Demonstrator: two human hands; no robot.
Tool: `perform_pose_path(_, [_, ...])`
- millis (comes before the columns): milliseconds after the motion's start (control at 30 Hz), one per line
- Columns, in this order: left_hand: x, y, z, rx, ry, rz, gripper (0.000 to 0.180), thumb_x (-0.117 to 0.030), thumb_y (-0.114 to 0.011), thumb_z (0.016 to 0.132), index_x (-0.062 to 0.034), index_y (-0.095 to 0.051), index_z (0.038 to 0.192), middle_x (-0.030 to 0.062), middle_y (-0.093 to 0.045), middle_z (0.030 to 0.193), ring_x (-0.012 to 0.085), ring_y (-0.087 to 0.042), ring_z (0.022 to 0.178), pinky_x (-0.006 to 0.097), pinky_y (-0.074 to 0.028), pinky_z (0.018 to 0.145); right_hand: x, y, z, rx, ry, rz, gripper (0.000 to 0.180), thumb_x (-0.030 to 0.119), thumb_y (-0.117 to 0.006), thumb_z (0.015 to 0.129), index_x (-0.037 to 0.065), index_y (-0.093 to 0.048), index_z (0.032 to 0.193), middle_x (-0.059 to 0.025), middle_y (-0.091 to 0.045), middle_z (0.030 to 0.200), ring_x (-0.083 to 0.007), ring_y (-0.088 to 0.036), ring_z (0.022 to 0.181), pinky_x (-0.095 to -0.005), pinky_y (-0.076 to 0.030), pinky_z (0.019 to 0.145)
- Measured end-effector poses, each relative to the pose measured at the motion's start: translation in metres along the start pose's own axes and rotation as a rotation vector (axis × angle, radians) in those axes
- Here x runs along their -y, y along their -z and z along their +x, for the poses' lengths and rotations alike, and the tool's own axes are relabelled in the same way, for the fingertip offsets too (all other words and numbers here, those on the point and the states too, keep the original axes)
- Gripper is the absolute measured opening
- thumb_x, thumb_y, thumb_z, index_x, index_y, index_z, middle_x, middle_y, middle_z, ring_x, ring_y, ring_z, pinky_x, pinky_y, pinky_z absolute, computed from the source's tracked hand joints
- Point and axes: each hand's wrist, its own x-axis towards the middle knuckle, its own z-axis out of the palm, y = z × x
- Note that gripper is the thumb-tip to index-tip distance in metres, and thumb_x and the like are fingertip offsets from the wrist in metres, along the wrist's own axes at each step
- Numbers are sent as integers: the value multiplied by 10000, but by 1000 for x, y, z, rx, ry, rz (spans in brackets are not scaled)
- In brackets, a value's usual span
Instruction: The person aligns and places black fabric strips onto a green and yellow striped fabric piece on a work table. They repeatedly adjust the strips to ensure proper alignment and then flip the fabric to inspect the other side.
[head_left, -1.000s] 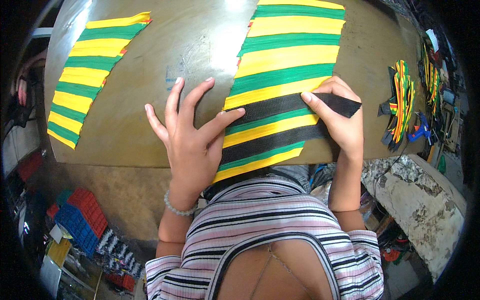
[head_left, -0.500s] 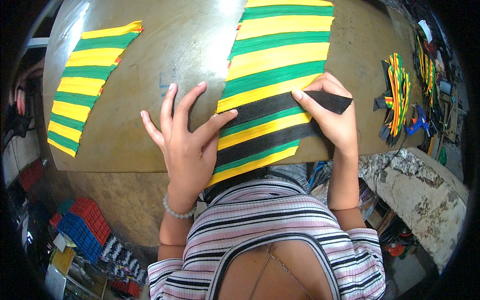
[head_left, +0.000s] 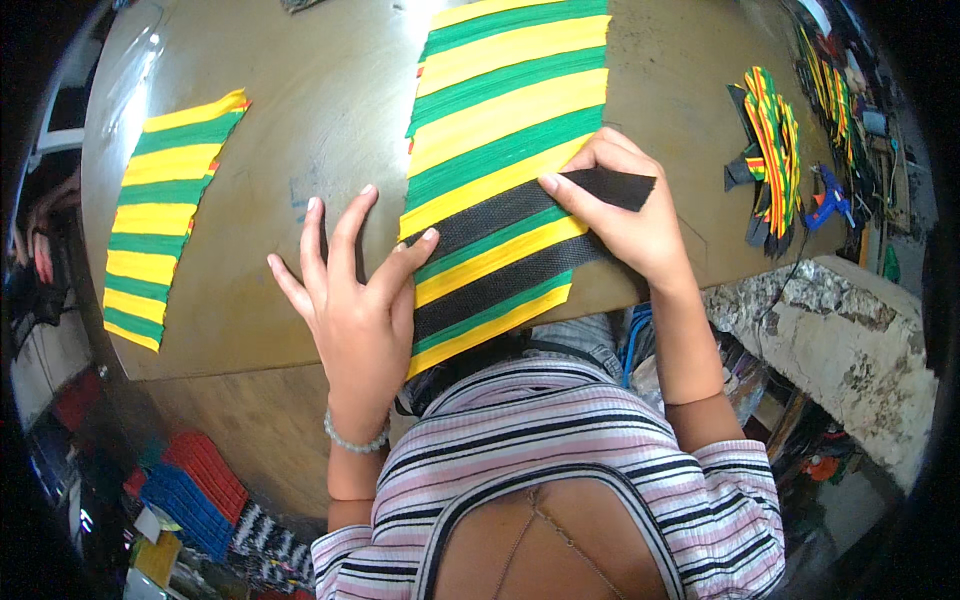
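Note:
A long panel of yellow and green striped material (head_left: 505,108) runs up the table in front of me, its near end at the table edge. Across its lower part lies a black woven strip (head_left: 487,219), and nearer to me a second black strip (head_left: 490,290) slants the same way. My right hand (head_left: 640,225) pinches the right end of the upper black strip between thumb and fingers; its tip sticks out past them. My left hand (head_left: 352,310) lies with fingers spread on the table, its thumb pressing the strip's left end at the panel's edge.
A shorter yellow and green striped piece (head_left: 172,215) lies on the table (head_left: 250,330) at left. At right are a bundle of multicoloured strips (head_left: 772,150) and a blue glue gun (head_left: 828,197). Red and blue crates (head_left: 190,510) stand below left; a rough ledge (head_left: 810,340) is at right.
My view has shifted, so the table things appear moved. Both hands keep their places on the black strip, the right one still pinching its end.

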Motion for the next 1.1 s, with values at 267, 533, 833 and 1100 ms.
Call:
perform_pose_path(267, [-51, -15, 14, 125, -339, -67, 468, -54, -679, 820, -39, -637, 1286, 113, -629, 1208, 294, -608, 1126, 414, -503, 965, 9, 3, 4, 4, 32, -11, 233, 160, -829, 819, -15, -693, 888, -120, -651, 836, -222, -641, 804, -352, -504, 744])
perform_pose_path(533, [-56, -26, 10, 37, -370, 157, 515, -137, -708, 860, -71, -610, 1361, 88, -645, 1204, 223, -642, 1056, 328, -564, 826, -11, 51, 6, 68, -385, 162, 170, 175, -806, 906, 23, -733, 919, 70, -579, 638, 2, -445, 516, -187, -312, 456])
perform_pose_path(833, [-64, -30, 14, 16, -357, 245, 506, -260, -704, 911, -147, -611, 1396, 73, -641, 1164, 207, -621, 1001, 311, -555, 768, -28, 46, 6, 3, -185, -58, 256, 252, -820, 871, 9, -742, 881, 21, -514, 618, -52, -434, 585, -258, -358, 521])
perform_pose_path(1100, [-63, -31, 13, -4, -366, 238, 504, -261, -700, 913, -134, -612, 1393, 61, -621, 1126, 189, -592, 969, 298, -529, 747, -25, 41, 4, -16, -128, -170, 199, 191, -801, 903, 7, -727, 886, 45, -571, 722, -31, -437, 623, -218, -362, 558])
